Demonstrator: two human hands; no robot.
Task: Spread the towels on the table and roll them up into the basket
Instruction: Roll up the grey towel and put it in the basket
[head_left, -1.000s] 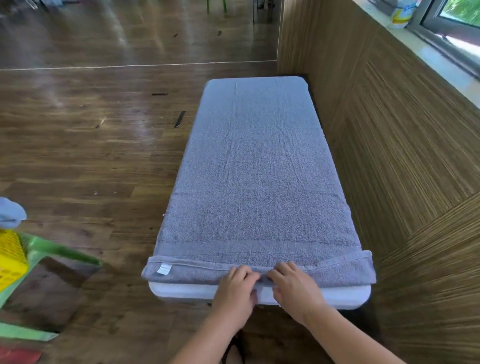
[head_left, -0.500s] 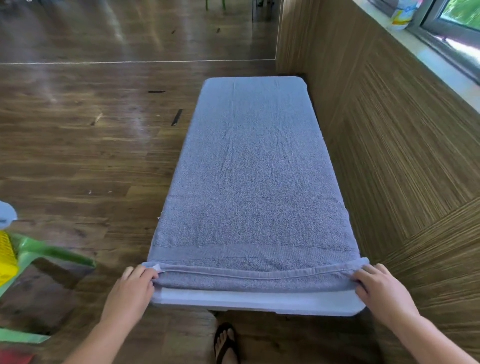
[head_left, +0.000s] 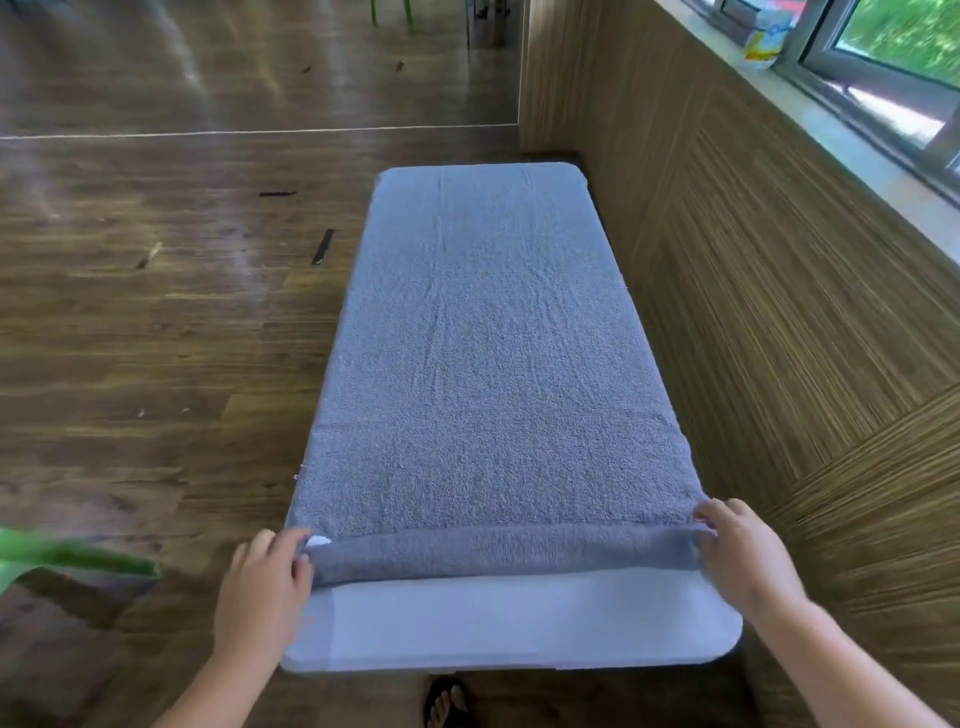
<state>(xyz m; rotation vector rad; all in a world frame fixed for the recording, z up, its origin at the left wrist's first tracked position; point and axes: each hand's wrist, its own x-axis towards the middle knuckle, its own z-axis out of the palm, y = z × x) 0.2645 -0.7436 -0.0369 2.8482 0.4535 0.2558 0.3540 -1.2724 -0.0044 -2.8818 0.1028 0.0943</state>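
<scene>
A grey-blue towel (head_left: 488, 353) lies spread lengthwise over a narrow white table (head_left: 519, 623). Its near end is turned over into a low roll (head_left: 504, 551) that runs across the table's width. My left hand (head_left: 265, 587) grips the roll's left end, beside a small white label (head_left: 318, 541). My right hand (head_left: 743, 556) grips the roll's right end. A bare white strip of table shows in front of the roll. No basket is in view.
A wood-panelled wall (head_left: 779, 312) runs close along the table's right side, with a window ledge above. Dark wooden floor (head_left: 156, 338) lies to the left. A green chair part (head_left: 62, 556) pokes in at the left edge. My sandalled foot (head_left: 447, 701) shows under the table's near end.
My hands went from the middle of the towel's near edge out to its two corners. The edge has been rolled away from me, baring the table's near end. The camera has tilted so the yellow basket left view.
</scene>
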